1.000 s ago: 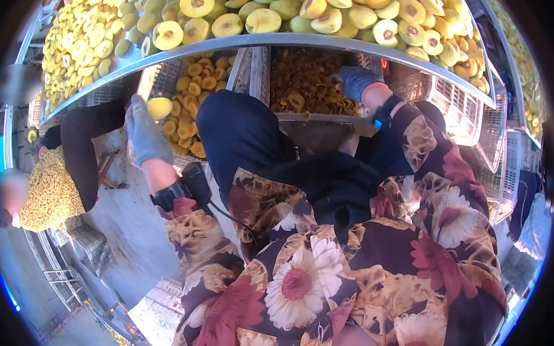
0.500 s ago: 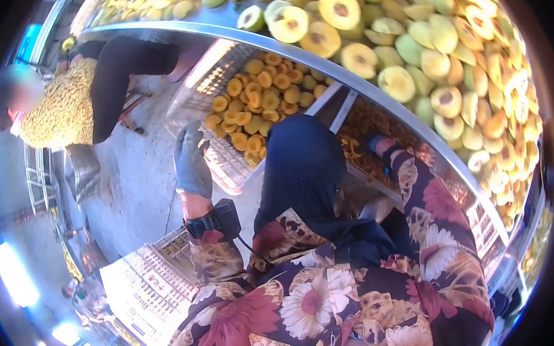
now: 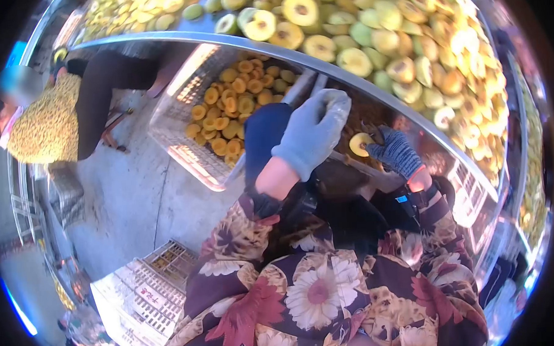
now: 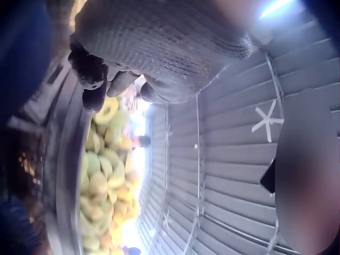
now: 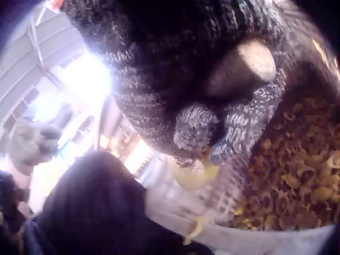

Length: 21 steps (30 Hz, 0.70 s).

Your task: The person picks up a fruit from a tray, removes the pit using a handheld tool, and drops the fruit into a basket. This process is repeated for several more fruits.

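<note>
My right hand (image 3: 398, 153), in a striped knit glove, pinches a yellow peach half (image 3: 359, 144) over the bin of brown scraps (image 5: 289, 186). In the right wrist view the pale rounded end of a wooden handle (image 5: 257, 59) sticks out of the same curled hand; the tool's other end is hidden. A yellow peel-like strip (image 5: 196, 228) shows below the fruit. My left hand (image 3: 315, 132), in a light grey glove, is raised over my knee beside the right hand. Its fingers bend loosely toward the thumb, with nothing visible between them in the left wrist view.
A metal-edged table (image 3: 223, 37) piled with peach halves (image 3: 400, 40) runs across the front. Beneath it, left of my knee, stands a white crate (image 3: 194, 160) of hollowed orange halves (image 3: 226, 114). Another person (image 3: 50, 129) sits at left; a white crate (image 3: 141, 300) stands behind.
The left hand, earlier by the crate with a peach half, let it go and moved right, over the knee. The right hand has come up from the scrap bin and now shows a peach half.
</note>
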Each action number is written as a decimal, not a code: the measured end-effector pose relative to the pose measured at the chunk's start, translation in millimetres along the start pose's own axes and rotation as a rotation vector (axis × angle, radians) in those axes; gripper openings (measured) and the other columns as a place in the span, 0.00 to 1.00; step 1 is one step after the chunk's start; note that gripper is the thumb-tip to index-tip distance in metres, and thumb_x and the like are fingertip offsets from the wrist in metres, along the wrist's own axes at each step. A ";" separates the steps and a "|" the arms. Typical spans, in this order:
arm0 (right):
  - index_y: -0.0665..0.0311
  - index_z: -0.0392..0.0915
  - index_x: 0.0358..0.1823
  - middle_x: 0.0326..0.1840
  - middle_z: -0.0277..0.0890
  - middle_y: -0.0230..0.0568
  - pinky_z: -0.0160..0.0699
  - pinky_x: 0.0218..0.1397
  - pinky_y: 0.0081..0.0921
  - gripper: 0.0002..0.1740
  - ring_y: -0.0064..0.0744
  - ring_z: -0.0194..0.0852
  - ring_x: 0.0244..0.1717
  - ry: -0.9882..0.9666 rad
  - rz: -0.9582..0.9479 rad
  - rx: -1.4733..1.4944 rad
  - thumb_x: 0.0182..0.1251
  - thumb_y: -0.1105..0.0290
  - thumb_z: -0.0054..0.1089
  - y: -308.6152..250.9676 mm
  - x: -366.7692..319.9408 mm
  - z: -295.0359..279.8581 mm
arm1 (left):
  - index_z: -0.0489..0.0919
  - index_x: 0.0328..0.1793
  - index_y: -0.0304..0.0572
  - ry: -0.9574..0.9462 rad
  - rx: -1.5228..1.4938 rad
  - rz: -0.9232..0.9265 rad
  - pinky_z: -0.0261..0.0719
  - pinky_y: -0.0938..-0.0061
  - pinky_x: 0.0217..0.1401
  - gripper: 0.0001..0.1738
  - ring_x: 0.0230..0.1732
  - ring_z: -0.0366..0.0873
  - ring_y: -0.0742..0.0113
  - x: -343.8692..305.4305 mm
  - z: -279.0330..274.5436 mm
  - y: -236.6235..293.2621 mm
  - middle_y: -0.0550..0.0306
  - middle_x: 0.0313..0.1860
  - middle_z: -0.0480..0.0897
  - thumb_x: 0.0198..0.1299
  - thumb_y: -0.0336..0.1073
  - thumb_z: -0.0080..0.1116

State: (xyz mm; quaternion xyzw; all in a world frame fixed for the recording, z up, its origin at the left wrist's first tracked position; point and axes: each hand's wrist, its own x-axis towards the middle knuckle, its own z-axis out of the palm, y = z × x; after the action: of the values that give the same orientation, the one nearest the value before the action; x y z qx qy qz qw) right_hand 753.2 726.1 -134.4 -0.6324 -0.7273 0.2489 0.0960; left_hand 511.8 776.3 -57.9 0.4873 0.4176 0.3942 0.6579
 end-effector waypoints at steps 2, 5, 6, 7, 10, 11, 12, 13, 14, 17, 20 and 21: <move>0.65 0.77 0.45 0.33 0.78 0.49 0.76 0.41 0.38 0.21 0.51 0.78 0.35 0.051 -0.106 0.140 0.55 0.59 0.67 -26.1 -33.1 -32.3 | 0.79 0.49 0.38 -0.174 0.177 0.045 0.74 0.79 0.38 0.21 0.32 0.73 0.77 3.7 24.7 -22.5 0.62 0.38 0.80 0.68 0.49 0.51; 0.64 0.75 0.41 0.32 0.77 0.49 0.75 0.40 0.39 0.19 0.51 0.78 0.36 0.184 -0.092 0.111 0.54 0.61 0.68 -65.7 -71.9 -65.6 | 0.79 0.50 0.38 -0.391 0.231 0.062 0.74 0.78 0.47 0.26 0.39 0.75 0.76 1.7 60.2 -35.5 0.60 0.39 0.81 0.68 0.56 0.49; 0.63 0.74 0.39 0.32 0.77 0.49 0.74 0.40 0.39 0.18 0.51 0.78 0.36 0.228 -0.061 0.072 0.54 0.60 0.68 -71.3 -84.4 -71.4 | 0.80 0.50 0.39 -0.453 0.137 -0.042 0.74 0.77 0.49 0.29 0.41 0.75 0.75 -5.7 65.6 -23.5 0.60 0.39 0.81 0.67 0.59 0.47; 0.63 0.74 0.39 0.32 0.77 0.49 0.74 0.39 0.38 0.18 0.50 0.78 0.36 0.254 -0.015 0.134 0.54 0.61 0.68 -71.5 -95.5 -75.2 | 0.80 0.50 0.39 -0.505 0.047 -0.154 0.73 0.77 0.51 0.31 0.44 0.76 0.74 -15.2 71.8 -11.1 0.59 0.40 0.82 0.67 0.62 0.46; 0.63 0.74 0.41 0.32 0.77 0.48 0.77 0.40 0.34 0.18 0.49 0.79 0.35 0.375 -0.034 0.474 0.54 0.63 0.68 -80.8 -116.2 -73.3 | 0.78 0.53 0.37 -0.496 -0.210 -0.453 0.76 0.76 0.51 0.35 0.44 0.78 0.71 -46.5 88.1 4.4 0.57 0.45 0.81 0.69 0.63 0.38; 0.63 0.74 0.42 0.32 0.77 0.48 0.77 0.40 0.34 0.19 0.47 0.79 0.35 0.405 -0.013 0.438 0.54 0.63 0.69 -83.3 -119.4 -67.7 | 0.77 0.55 0.35 -0.502 -0.308 -0.559 0.76 0.78 0.52 0.36 0.45 0.78 0.72 -56.7 90.1 4.7 0.57 0.47 0.81 0.70 0.63 0.36; 0.63 0.75 0.43 0.32 0.77 0.47 0.77 0.41 0.34 0.19 0.46 0.79 0.35 0.437 0.003 0.402 0.54 0.62 0.69 -80.7 -120.7 -62.3 | 0.77 0.53 0.35 -0.445 -0.166 -0.420 0.77 0.77 0.50 0.36 0.44 0.79 0.72 -56.5 93.3 -12.0 0.56 0.45 0.81 0.70 0.63 0.34; 0.63 0.75 0.44 0.32 0.78 0.47 0.78 0.41 0.33 0.20 0.45 0.79 0.35 0.471 0.018 0.365 0.53 0.62 0.69 -74.7 -120.7 -58.3 | 0.78 0.52 0.37 -0.399 -0.208 -0.354 0.77 0.76 0.50 0.34 0.44 0.79 0.73 -60.8 96.7 -25.5 0.57 0.44 0.81 0.70 0.62 0.37; 0.63 0.75 0.47 0.33 0.78 0.45 0.78 0.43 0.34 0.22 0.40 0.80 0.36 0.482 0.018 0.407 0.54 0.61 0.69 -68.6 -120.9 -52.1 | 0.78 0.51 0.37 -0.337 -0.193 -0.364 0.76 0.76 0.50 0.32 0.43 0.78 0.73 -66.0 101.0 -24.4 0.58 0.44 0.81 0.70 0.61 0.38; 0.64 0.76 0.46 0.32 0.79 0.39 0.78 0.34 0.29 0.21 0.31 0.79 0.31 0.517 0.052 0.657 0.57 0.60 0.68 -47.5 -110.1 -32.2 | 0.78 0.47 0.40 -0.205 -0.209 -0.259 0.73 0.78 0.46 0.27 0.39 0.75 0.74 -67.0 107.2 -28.4 0.62 0.40 0.80 0.69 0.58 0.44; 0.64 0.77 0.45 0.28 0.78 0.31 0.70 0.22 0.19 0.18 0.20 0.72 0.21 0.280 0.208 1.030 0.60 0.59 0.66 -80.7 -110.6 -48.3 | 0.76 0.45 0.44 -0.058 -0.339 -0.212 0.71 0.78 0.42 0.23 0.36 0.70 0.77 -69.0 102.6 -19.1 0.64 0.36 0.77 0.68 0.57 0.49; 0.64 0.78 0.45 0.26 0.77 0.29 0.66 0.20 0.17 0.17 0.17 0.69 0.18 0.253 0.209 1.099 0.61 0.60 0.66 -88.5 -111.4 -54.7 | 0.76 0.45 0.44 -0.052 -0.329 -0.201 0.70 0.78 0.41 0.23 0.36 0.71 0.77 -68.6 100.3 -16.7 0.63 0.36 0.78 0.68 0.57 0.48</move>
State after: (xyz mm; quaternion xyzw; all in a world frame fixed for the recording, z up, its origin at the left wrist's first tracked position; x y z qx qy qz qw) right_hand 721.2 624.8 -25.1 -0.5830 -0.4073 0.5211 0.4719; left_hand 584.0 677.9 -45.1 0.3392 0.3771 0.3768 0.7751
